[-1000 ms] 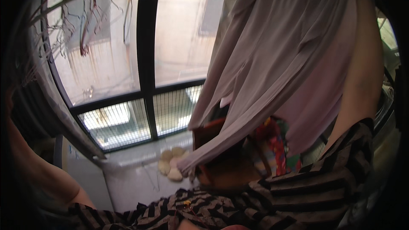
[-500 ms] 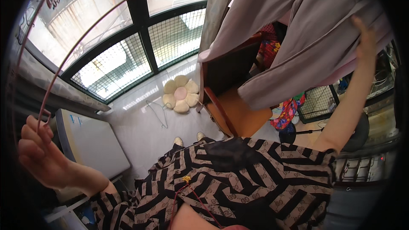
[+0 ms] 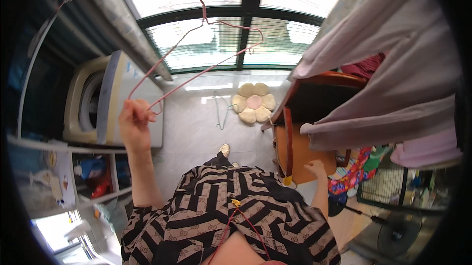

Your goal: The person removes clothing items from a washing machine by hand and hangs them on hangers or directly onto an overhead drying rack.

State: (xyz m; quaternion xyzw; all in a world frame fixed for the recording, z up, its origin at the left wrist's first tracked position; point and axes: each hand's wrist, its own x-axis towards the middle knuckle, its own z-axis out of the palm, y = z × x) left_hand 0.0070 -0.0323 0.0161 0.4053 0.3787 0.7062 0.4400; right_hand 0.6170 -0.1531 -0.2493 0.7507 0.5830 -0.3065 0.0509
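Now the left hand [image 3: 136,125] is raised, and its fingers are closed on one end of one pink wire hanger [image 3: 204,15], which stands in front of the window [image 3: 249,7] with its dark hook upward. The right hand [image 3: 315,167] is low, near one chair [image 3: 290,144] with an orange seat; its fingers are loosely bent, and it looks free. Farther, on the grey floor [image 3: 189,135], there lie one green hanger [image 3: 217,112] and, just beside it, one flower cushion [image 3: 265,100] of six petals. Two shoes [image 3: 224,150] show below the patterned clothes [image 3: 196,216], where small letters repeat. At right hangs one pair of pale trousers [image 3: 393,78]. At left stands one washing machine [image 3: 73,98], lid raised; its blue marks are too small for reading.
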